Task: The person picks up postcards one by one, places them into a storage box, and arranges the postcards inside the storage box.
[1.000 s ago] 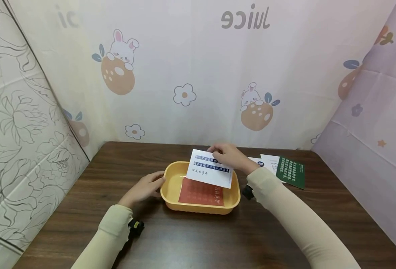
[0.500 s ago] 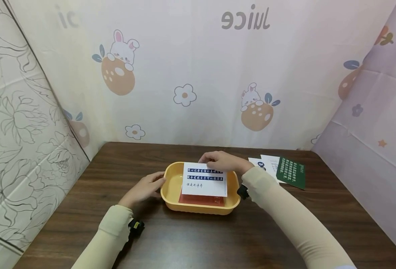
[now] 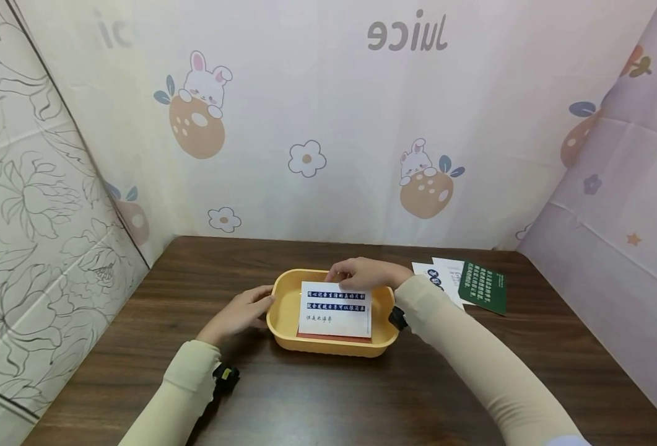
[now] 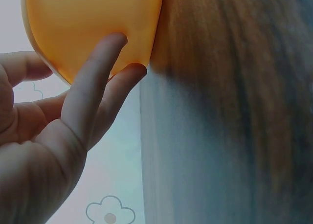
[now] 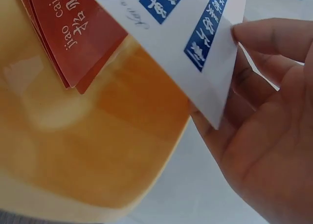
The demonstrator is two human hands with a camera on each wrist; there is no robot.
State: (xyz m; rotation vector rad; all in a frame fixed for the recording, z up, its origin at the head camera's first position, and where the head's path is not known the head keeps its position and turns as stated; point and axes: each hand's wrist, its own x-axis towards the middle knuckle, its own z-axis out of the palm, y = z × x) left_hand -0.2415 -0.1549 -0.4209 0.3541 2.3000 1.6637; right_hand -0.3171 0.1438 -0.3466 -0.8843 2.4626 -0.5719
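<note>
A yellow tray (image 3: pixel 287 342) stands on the table, red cards (image 5: pixel 80 43) lying inside it. My right hand (image 3: pixel 361 274) pinches the far edge of a white card (image 3: pixel 335 310) with blue text bands, held over the red ones within the tray. In the right wrist view the thumb and fingers of the right hand (image 5: pixel 274 101) hold that white card (image 5: pixel 210 62) at its corner, tilted. My left hand (image 3: pixel 240 313) touches the tray's left end; in the left wrist view the fingers of the left hand (image 4: pixel 68 106) rest, fairly straight, against the tray wall (image 4: pixel 93 33).
Right of the tray, a green card (image 3: pixel 483 288) overlaps white cards (image 3: pixel 438 277) on the brown wooden table (image 3: pixel 328 396). A patterned curtain (image 3: pixel 339 111) hangs behind the table's back edge, with more patterned cloth at both sides.
My right hand has brought the white card down and toward me, slightly left, so it now covers most of the red cards. The left hand and tray have stayed in place.
</note>
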